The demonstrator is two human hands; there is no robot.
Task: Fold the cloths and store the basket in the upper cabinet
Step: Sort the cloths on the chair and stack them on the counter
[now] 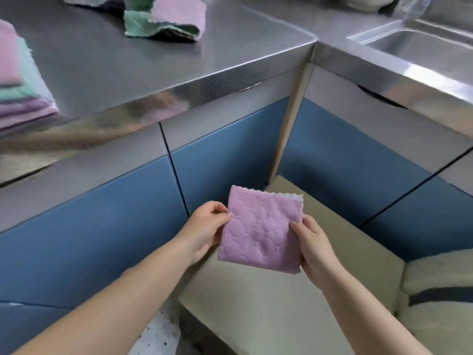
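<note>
Two bare hands hold a folded pink quilted cloth (261,230) in mid-air, below and in front of the steel counter (179,60). The left hand (204,226) pinches the cloth's left edge, thumb on top w/ fingers curled behind. The right hand (311,242) grips the right edge, thumb pressed on the face, other fingers hidden underneath.

On the counter, at its far left edge, sits a blurred stack of folded cloths (18,98) in pink, green & purple. Toward the counter's back lies a loose heap of unfolded cloths (166,19), pink & green. A sink (409,42) is set into the counter's right wing. No basket in view.

The cloth looks light, soft & floppy, not slippery or fragile; prob. best held by opposite edges or corners so the fold stays flat. No brand, label or readable writing visible anywhere.
</note>
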